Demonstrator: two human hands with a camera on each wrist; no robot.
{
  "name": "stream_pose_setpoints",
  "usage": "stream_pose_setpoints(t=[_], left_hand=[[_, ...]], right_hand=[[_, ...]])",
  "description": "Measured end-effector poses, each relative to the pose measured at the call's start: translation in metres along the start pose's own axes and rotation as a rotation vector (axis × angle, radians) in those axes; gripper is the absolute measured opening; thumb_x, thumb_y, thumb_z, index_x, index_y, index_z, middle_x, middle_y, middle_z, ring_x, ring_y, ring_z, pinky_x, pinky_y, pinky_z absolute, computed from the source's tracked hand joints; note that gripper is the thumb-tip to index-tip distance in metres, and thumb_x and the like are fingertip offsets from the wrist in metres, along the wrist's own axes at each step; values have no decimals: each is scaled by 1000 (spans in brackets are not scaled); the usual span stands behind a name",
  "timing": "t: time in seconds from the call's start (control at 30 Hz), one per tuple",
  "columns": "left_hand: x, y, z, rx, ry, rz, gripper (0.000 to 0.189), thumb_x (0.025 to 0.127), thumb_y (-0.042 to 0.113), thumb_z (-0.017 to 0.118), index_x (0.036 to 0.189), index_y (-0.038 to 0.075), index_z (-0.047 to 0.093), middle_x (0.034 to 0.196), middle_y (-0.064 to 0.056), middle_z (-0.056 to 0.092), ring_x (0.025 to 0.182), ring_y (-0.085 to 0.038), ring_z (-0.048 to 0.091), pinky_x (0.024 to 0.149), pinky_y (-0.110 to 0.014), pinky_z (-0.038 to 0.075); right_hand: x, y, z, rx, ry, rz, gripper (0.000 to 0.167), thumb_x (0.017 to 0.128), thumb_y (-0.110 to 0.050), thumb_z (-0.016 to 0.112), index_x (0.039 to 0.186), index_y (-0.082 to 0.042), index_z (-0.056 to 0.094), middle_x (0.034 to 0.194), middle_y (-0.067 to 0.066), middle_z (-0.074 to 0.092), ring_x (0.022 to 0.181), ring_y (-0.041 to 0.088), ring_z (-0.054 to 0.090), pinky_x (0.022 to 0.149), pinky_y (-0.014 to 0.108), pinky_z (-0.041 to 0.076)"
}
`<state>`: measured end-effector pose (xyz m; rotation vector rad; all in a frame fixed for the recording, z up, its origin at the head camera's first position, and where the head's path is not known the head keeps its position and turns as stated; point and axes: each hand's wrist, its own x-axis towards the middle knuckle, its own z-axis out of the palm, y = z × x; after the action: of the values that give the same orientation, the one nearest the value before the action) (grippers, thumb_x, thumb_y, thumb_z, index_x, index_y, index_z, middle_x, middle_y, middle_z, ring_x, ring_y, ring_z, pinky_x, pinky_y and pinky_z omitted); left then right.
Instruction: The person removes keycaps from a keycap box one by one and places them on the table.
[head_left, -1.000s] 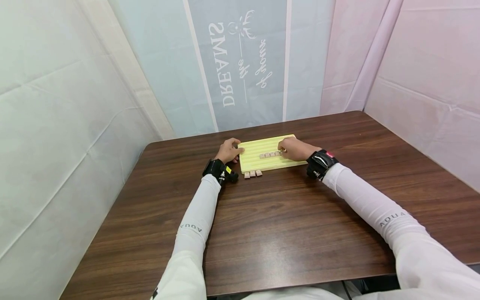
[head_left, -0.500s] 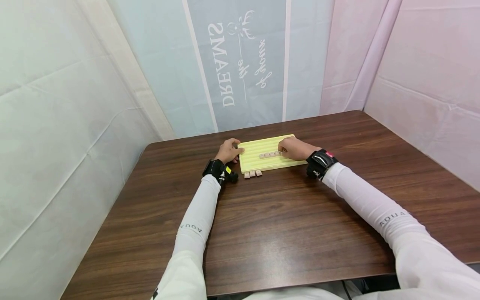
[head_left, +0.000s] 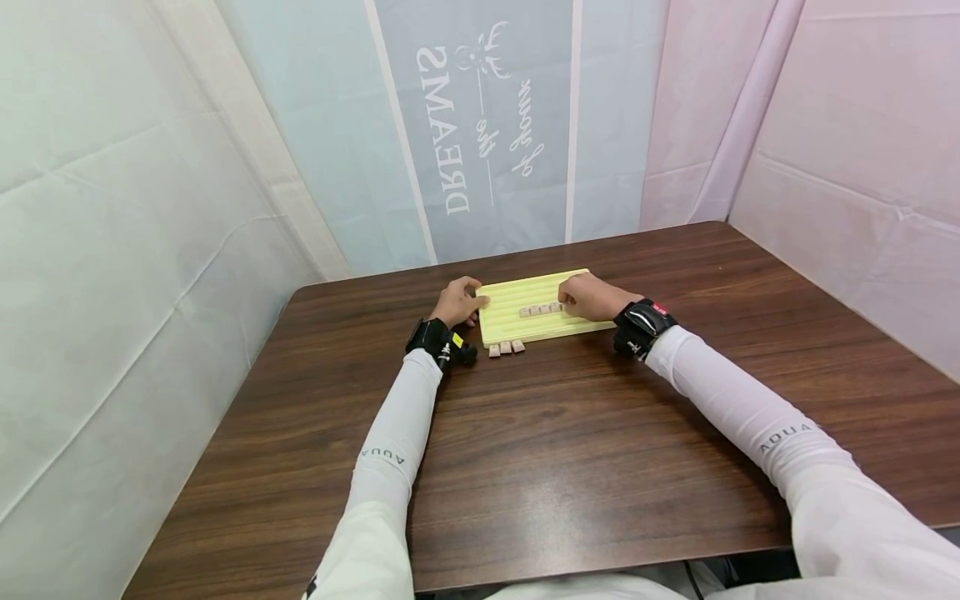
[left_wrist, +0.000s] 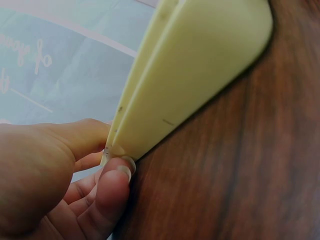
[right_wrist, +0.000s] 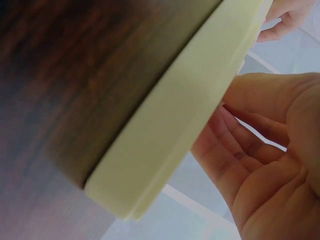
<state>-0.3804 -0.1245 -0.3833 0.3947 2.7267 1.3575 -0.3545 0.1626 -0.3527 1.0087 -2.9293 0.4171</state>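
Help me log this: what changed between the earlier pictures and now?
Nothing visibly moved; nothing was gripped or released. The left hand still pinches the yellow ridged tray, the right hand stays at the right end of the tile row, three tiles remain on the table.

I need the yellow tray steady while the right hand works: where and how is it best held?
Probably at the far end of the left edge of the yellow tray, from the left, pinched between thumb and fingers. The left hand grips there, where the side wall looks slim. The tile row and right hand occupy the middle and right; three loose tiles lie just in front.
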Motion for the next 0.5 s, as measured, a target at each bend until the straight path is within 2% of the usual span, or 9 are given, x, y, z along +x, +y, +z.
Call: stream_pose_setpoints(t=[0.1, 0.27, 0.37, 0.5], left_hand=[[-1, 1, 0, 10, 3, 6, 45, 96, 22, 60, 137, 6, 48, 78, -7, 59, 55, -13, 55, 51, -25, 52], [-4, 3, 2, 25, 15, 18, 44, 97, 21, 59, 137, 6, 48, 78, -7, 59, 56, -12, 55, 51, -24, 52], [-5, 4, 2, 23, 18, 23, 43, 97, 20, 59, 137, 5, 48, 79, -7, 59, 56, -12, 54, 52, -24, 52], [-2, 3, 1, 11, 9, 23, 44, 97, 20, 59, 137, 5, 48, 79, -8, 60, 56, -12, 55, 52, -25, 52]], right_hand=[[1, 1, 0, 6, 0, 8, 16, 90, 2, 59, 75, -5, 56, 74, 3, 44, 65, 15, 36, 62, 29, 31], [-2, -1, -3, 22, 2, -7, 37, 90, 3, 57, 66, -12, 33, 69, -2, 22, 61, 14, 21, 59, 28, 20], [-4, -1, -5, 25, 6, -28, 42, 90, 3, 56, 66, -15, 26, 68, -3, 18, 61, 13, 18, 59, 27, 18], [-6, -2, -8, 33, 5, -35, 43, 90, 4, 55, 66, -15, 26, 68, -3, 17, 60, 13, 17, 60, 27, 18]])
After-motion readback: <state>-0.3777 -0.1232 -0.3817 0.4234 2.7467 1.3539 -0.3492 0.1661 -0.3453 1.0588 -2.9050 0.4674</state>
